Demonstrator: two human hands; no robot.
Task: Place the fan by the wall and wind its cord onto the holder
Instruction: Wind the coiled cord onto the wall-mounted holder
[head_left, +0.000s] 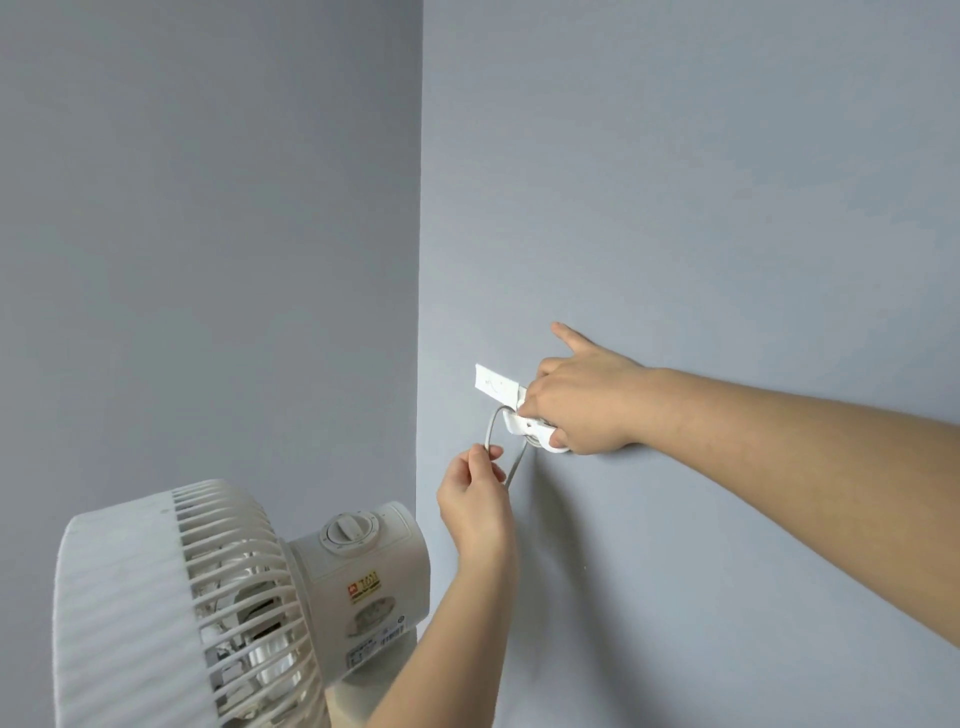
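A white fan (208, 603) with a ribbed cage and a round dial on top stands at the lower left, close to the wall corner. A white cord holder (498, 387) is fixed to the right wall. My right hand (582, 410) presses on the holder's lower part, index finger stretched out against the wall. The grey cord (491, 431) loops out from the holder and comes down into my left hand (475, 499), which pinches it between thumb and fingers. Part of the holder is hidden behind my right hand.
Two plain grey-blue walls meet in a corner (420, 260) just left of the holder. The fan's motor housing (363, 571) sits near that corner, directly below my left hand.
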